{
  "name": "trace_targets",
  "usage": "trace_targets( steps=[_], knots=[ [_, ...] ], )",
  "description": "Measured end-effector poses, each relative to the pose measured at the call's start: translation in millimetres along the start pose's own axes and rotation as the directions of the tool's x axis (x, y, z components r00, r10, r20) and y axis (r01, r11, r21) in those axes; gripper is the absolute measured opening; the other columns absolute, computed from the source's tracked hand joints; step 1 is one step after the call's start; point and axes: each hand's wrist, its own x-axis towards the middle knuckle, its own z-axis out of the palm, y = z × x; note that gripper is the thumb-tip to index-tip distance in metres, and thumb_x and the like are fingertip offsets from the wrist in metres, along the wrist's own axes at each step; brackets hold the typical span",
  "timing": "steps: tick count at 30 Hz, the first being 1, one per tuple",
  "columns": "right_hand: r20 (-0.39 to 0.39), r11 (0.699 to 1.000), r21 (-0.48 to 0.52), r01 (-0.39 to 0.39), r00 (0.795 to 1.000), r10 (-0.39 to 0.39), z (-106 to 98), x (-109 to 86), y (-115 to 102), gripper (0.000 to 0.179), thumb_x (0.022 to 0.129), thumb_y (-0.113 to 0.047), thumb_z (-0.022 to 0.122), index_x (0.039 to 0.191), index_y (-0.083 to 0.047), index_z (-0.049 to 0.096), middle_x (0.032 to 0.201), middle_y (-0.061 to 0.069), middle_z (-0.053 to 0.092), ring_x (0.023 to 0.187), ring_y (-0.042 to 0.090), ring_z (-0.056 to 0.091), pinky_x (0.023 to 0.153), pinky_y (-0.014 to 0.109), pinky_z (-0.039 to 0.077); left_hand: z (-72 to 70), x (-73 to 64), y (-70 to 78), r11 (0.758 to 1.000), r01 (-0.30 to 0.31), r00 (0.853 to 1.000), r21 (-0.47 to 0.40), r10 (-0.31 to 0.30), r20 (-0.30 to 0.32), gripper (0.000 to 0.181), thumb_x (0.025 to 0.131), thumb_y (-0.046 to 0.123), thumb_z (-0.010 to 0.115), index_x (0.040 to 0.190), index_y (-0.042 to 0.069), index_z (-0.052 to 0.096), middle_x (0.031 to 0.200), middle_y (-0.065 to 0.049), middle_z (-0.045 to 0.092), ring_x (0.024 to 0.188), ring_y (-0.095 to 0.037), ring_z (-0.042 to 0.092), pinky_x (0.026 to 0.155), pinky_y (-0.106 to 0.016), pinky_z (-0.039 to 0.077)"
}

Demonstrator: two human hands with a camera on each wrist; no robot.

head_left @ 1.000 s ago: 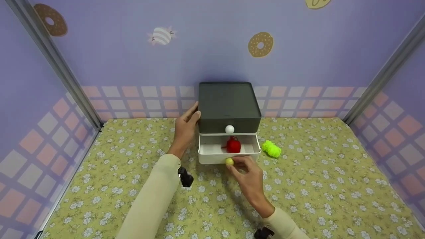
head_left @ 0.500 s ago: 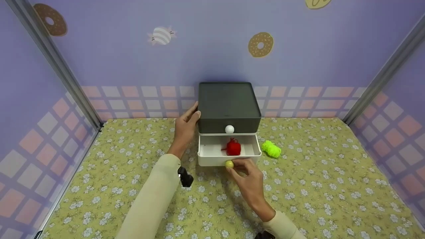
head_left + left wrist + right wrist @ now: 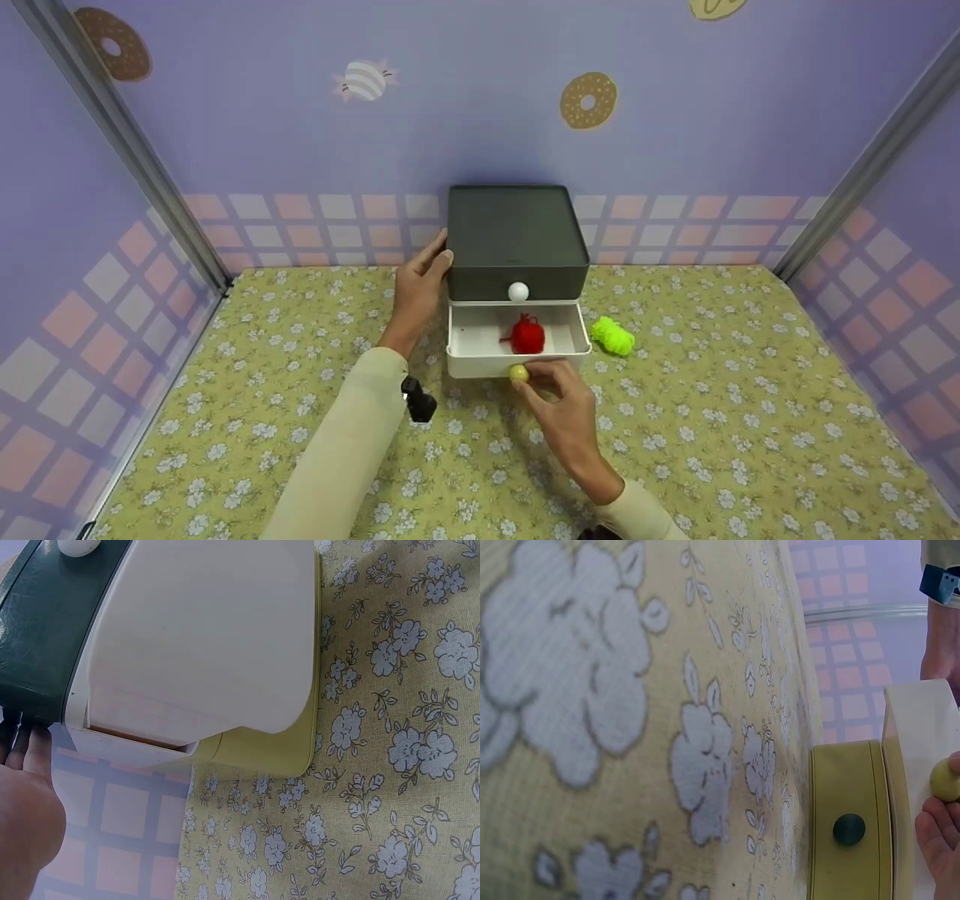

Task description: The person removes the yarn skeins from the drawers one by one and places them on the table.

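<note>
A small drawer cabinet with a dark green top tier (image 3: pixel 517 225) stands against the back wall. Its white middle drawer (image 3: pixel 480 365) is pulled out. A fuzzy red pompom-like thing (image 3: pixel 528 336) with loose strands lies inside. My right hand (image 3: pixel 564 401) pinches the drawer's yellow knob (image 3: pixel 518 373) between thumb and fingers; the right wrist view shows the knob (image 3: pixel 946 780) too. My left hand (image 3: pixel 420 292) rests against the left side of the dark tier, fingers extended along it. In the left wrist view the left hand's fingertips (image 3: pixel 37 750) touch that tier's side.
Beneath the white drawer is a yellow bottom drawer (image 3: pixel 847 787) with a dark green knob (image 3: pixel 849 829), pushed in. A fuzzy neon-yellow thing (image 3: pixel 613 336) lies right of the cabinet on the flowered cloth (image 3: pixel 712 420). Patterned walls (image 3: pixel 300 135) enclose the back and sides.
My right hand has drawn the white drawer slightly farther out toward me, and the red thing has come along with it. My left hand has stayed in place.
</note>
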Motion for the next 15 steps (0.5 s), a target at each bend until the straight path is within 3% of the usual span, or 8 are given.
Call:
trace_targets(
  steps=[4, 6, 12, 15],
  knots=[
    [0.016, 0.999, -0.023, 0.039, 0.999, -0.039, -3, 1.6, -2, 0.021, 0.09, -0.006, 0.087, 0.108, -0.008, 0.078, 0.106, 0.004, 0.07, 0.096, 0.024, 0.074, 0.085, 0.035, 0.061, -0.3, 0.1, 0.1, 1.0, 0.004, 1.0, 0.011, -0.004, -0.003, 0.047, 0.113, 0.031, 0.057, 0.159, 0.028, 0.052, 0.127, -0.01, 0.066, 0.05, -0.009, 0.025, 0.063, -0.03, 0.037],
    [0.029, 0.998, -0.036, 0.057, 0.998, -0.056, -5, 3.1, -3, 0.019, 0.09, -0.008, 0.087, 0.108, -0.008, 0.078, 0.106, 0.003, 0.071, 0.095, 0.023, 0.074, 0.084, 0.035, 0.061, -0.9, 0.4, -0.3, 1.0, 0.004, 1.0, 0.016, -0.004, -0.002, 0.047, 0.113, 0.032, 0.057, 0.159, 0.029, 0.052, 0.125, -0.009, 0.066, 0.05, -0.009, 0.025, 0.063, -0.03, 0.036],
    [0.068, 0.995, -0.054, 0.079, 0.995, -0.075, -13, 9.3, -7, 0.018, 0.091, -0.006, 0.086, 0.108, -0.006, 0.078, 0.106, 0.003, 0.072, 0.096, 0.023, 0.074, 0.084, 0.039, 0.061, -1.9, 1.5, -1.8, 1.0, -0.003, 1.0, 0.002, 0.003, 0.013, 0.048, 0.113, 0.032, 0.056, 0.161, 0.026, 0.051, 0.155, -0.001, 0.054, 0.054, -0.014, 0.028, 0.073, -0.037, 0.04],
    [0.083, 0.993, -0.059, 0.104, 0.992, -0.099, -15, 12.5, -10, 0.017, 0.092, -0.004, 0.085, 0.108, -0.006, 0.078, 0.105, 0.003, 0.072, 0.096, 0.022, 0.073, 0.085, 0.04, 0.061, -2.2, 0.7, -1.4, 1.0, -0.005, 1.0, -0.004, 0.005, 0.02, 0.048, 0.113, 0.032, 0.056, 0.16, 0.026, 0.051, 0.162, -0.001, 0.048, 0.085, -0.012, 0.058, 0.089, -0.037, 0.045]
  ],
)
